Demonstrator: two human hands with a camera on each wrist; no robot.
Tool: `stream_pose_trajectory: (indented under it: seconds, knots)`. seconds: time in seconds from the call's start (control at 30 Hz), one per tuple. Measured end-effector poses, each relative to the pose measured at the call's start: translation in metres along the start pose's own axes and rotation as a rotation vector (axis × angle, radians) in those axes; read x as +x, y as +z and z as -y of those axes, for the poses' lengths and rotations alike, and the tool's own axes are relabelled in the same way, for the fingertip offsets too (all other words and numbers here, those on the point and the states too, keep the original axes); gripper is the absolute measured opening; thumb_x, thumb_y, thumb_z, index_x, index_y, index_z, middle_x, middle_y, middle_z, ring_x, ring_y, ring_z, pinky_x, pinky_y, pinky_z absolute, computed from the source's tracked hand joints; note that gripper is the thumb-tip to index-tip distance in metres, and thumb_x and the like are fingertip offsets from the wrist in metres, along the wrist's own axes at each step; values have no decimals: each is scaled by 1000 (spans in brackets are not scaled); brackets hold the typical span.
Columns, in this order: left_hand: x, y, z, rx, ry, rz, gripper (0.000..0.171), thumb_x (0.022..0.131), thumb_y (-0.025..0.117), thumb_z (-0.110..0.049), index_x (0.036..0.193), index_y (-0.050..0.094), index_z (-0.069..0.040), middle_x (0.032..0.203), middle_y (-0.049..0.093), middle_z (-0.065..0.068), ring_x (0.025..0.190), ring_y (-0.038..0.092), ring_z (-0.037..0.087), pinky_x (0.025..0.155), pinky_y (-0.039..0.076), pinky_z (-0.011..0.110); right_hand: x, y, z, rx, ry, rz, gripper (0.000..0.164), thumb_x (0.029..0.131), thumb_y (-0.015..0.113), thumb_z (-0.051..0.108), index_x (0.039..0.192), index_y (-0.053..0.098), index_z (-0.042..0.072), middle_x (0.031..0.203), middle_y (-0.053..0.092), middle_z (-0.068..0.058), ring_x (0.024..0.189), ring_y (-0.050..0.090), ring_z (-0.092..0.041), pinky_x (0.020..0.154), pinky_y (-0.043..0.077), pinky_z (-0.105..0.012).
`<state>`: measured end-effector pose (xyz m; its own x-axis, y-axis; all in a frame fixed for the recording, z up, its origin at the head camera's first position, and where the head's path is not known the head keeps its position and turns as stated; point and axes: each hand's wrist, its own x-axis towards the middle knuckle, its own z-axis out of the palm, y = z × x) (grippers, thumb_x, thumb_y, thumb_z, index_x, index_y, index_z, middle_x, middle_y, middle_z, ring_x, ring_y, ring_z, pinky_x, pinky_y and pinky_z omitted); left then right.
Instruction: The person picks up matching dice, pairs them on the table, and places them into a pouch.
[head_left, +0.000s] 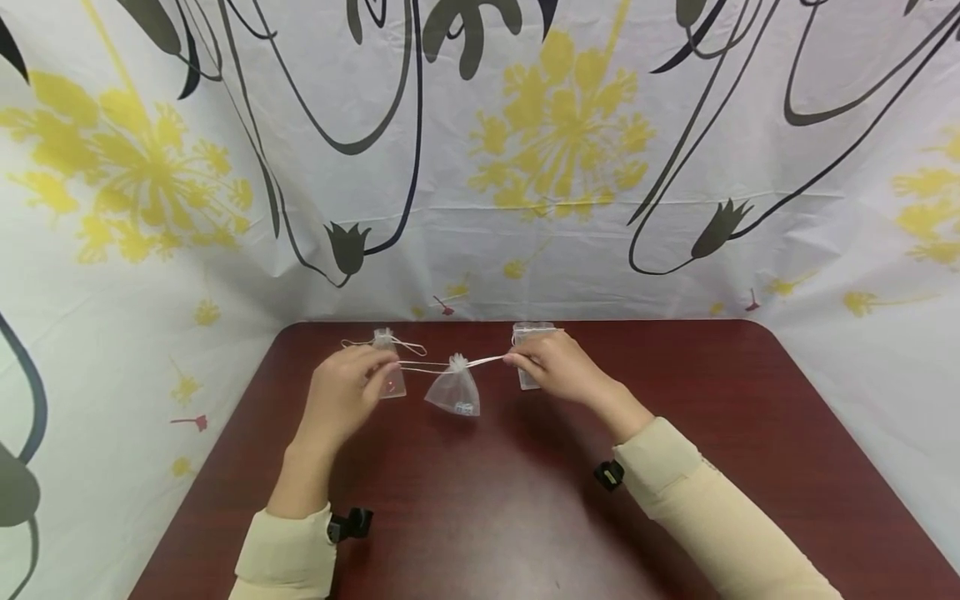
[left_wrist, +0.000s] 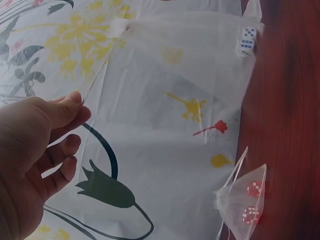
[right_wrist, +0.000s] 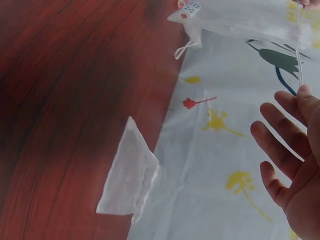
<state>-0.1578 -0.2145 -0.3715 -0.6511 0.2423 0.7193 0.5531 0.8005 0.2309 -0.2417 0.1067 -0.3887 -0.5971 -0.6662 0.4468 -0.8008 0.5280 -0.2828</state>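
Observation:
A sheer white drawstring pouch (head_left: 453,390) hangs between my hands, its neck gathered tight and its body spread below. White dice with blue dots (left_wrist: 247,41) sit in its bottom corner. My left hand (head_left: 347,387) pinches the drawstring loop on one side between thumb and index finger. On the other side, my right hand (head_left: 558,367) pinches the opposite cord end (right_wrist: 299,60), its other fingers spread loosely in the right wrist view. Both cords are drawn out nearly straight.
Behind my left hand lies a second sheer pouch (left_wrist: 240,207) with red dice, its neck gathered. A third, flat pouch (right_wrist: 127,175) lies by the right hand. The dark red table (head_left: 480,500) ends at a patterned white cloth (head_left: 450,233).

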Motion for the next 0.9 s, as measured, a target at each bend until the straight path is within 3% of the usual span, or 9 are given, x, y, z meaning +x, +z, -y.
stream_pose_trajectory:
  seconds: [0.17, 0.3, 0.4, 0.63, 0.9]
  knots:
    - [0, 10, 13, -19, -101, 90, 10, 88, 79, -11, 96, 78, -6, 93, 76, 8, 80, 71, 28, 72, 56, 47, 10, 13, -4, -51, 8, -5, 15, 98, 68, 19, 87, 77, 13, 76, 69, 3, 68, 61, -13, 68, 51, -39]
    - [1, 23, 26, -19, -202, 172, 10, 93, 75, -15, 100, 78, -8, 100, 76, 8, 87, 72, 30, 77, 55, 50, 20, 24, -7, -144, 84, -6, 19, 100, 66, 25, 89, 78, 14, 78, 70, 3, 73, 67, -19, 69, 52, -45]
    - [1, 32, 33, -9, -251, 196, 12, 94, 74, -17, 101, 78, -8, 103, 76, 8, 92, 72, 31, 79, 54, 52, 28, 31, -8, -178, 153, -3, 22, 101, 64, 29, 94, 79, 16, 83, 73, 1, 77, 70, -22, 69, 52, -48]
    - [-3, 44, 43, -8, -294, 191, 11, 94, 74, -16, 100, 78, -8, 98, 76, 8, 82, 71, 28, 73, 54, 50, 38, 42, -13, -197, 219, -53, 24, 101, 64, 29, 96, 79, 11, 86, 75, -5, 77, 71, -27, 70, 53, -49]
    - [-7, 54, 49, -8, -312, 194, 13, 94, 73, -16, 102, 78, -7, 100, 76, 9, 87, 71, 31, 76, 54, 51, 41, 49, -20, -234, 280, -59, 27, 102, 63, 33, 98, 79, 12, 91, 76, -5, 82, 72, -28, 72, 55, -48]
